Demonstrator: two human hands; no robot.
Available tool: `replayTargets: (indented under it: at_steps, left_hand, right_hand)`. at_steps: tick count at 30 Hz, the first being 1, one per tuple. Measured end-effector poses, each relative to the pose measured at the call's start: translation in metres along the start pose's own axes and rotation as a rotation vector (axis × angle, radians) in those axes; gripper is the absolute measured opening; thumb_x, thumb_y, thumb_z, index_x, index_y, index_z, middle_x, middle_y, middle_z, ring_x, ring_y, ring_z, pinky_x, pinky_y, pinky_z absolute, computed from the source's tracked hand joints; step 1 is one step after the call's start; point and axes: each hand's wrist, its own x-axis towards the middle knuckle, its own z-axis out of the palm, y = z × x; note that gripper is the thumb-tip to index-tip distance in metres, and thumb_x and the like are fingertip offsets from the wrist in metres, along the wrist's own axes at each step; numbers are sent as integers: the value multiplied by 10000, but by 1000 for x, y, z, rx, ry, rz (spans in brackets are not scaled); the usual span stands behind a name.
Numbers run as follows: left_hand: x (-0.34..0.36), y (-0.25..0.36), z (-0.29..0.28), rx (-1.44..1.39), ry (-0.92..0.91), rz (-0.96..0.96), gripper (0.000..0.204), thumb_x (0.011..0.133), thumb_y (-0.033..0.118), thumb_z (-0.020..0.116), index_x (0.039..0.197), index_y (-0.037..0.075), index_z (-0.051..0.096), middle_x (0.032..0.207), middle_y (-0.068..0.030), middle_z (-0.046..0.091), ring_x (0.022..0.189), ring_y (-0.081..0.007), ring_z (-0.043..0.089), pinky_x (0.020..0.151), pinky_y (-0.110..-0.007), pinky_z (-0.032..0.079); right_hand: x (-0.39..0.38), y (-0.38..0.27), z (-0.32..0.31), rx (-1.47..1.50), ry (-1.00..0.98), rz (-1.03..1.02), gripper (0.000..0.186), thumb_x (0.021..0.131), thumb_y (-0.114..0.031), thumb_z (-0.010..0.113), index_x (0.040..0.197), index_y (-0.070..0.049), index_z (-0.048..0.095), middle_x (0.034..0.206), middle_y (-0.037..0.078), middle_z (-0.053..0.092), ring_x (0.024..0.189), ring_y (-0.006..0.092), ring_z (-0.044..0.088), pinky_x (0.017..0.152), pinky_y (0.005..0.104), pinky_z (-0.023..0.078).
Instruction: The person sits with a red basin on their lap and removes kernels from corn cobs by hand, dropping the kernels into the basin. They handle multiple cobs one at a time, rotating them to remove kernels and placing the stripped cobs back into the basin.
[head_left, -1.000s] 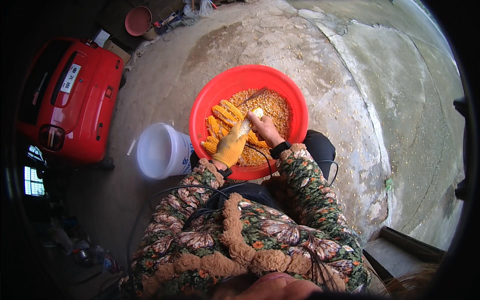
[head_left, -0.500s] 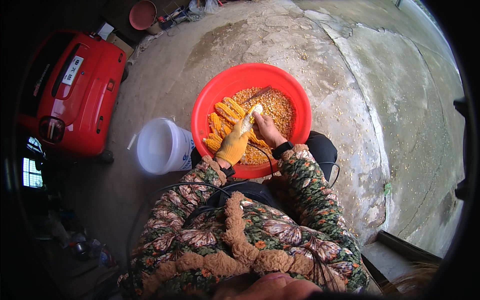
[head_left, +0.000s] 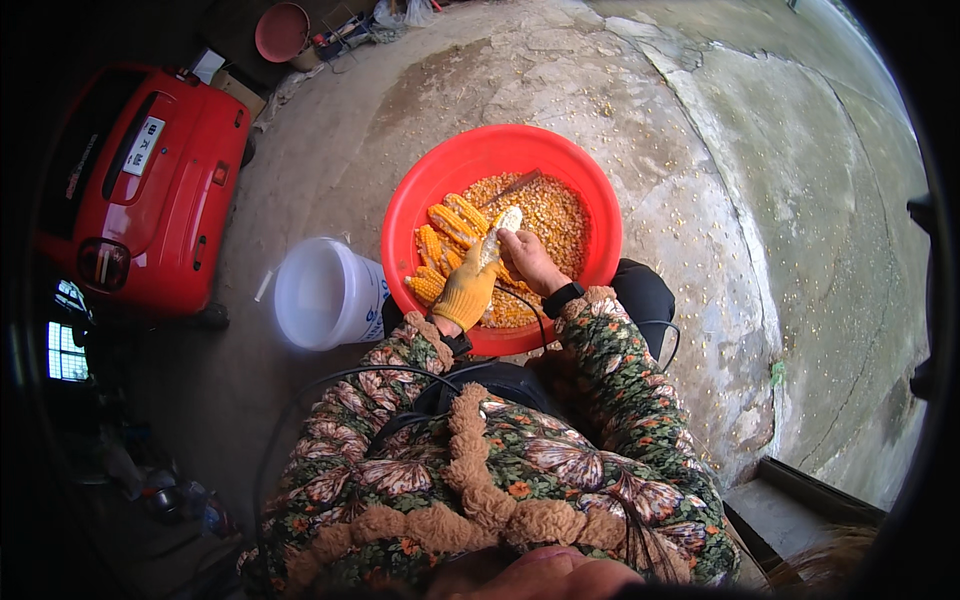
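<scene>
Left hand [head_left: 466, 292] (yellow glove) is closed around the lower part of a mostly bare, whitish cob [head_left: 511, 217]. Right hand [head_left: 535, 264] is ungloved and presses on the cob's right side; fingers hidden, can't tell if it grips. Cob is tilted, tip up and right, over the red tub [head_left: 500, 142]. In the tub: yellow ears [head_left: 463, 217] on the left, loose kernels [head_left: 558, 215] on the right. White bucket [head_left: 316, 294] stands just left of the tub.
</scene>
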Motion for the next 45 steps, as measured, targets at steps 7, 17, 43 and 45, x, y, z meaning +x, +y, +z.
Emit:
replayTargets:
  at_steps: [7, 17, 43, 45]
  left_hand:
    - [0, 5, -4, -54, -12, 6, 384, 921, 193, 532, 1279, 64, 477, 1015, -226, 620, 935, -343, 621, 785, -386, 486]
    - [5, 0, -6, -115, 1, 22, 386, 919, 182, 540, 1274, 42, 483, 1036, -190, 622, 963, -297, 614, 804, -359, 479]
    - [1, 11, -30, -190, -171, 96, 578, 852, 274, 650, 1329, 26, 438, 1076, -207, 636, 962, -301, 643, 808, -367, 508]
    - [1, 12, -31, 45, -92, 184, 566, 847, 256, 649, 1330, 42, 445, 1071, -191, 640, 981, -292, 640, 818, -356, 506]
  right_hand:
    - [-3, -9, 3, -79, 85, 33, 412, 929, -424, 565, 756, -57, 496, 575, -34, 397, 423, 66, 330, 370, 253, 250]
    - [-5, -7, -3, 78, -91, 1, 322, 967, -357, 523, 783, -93, 506, 598, -44, 382, 445, 59, 306, 406, 218, 230]
    - [-11, -28, -21, -7, 129, -175, 314, 941, -300, 424, 1102, -53, 530, 780, 41, 531, 642, 112, 535, 544, 274, 492]
    - [-12, -29, -23, -28, 123, -143, 301, 939, -326, 426, 1002, -54, 536, 728, 41, 521, 593, 111, 518, 501, 259, 451]
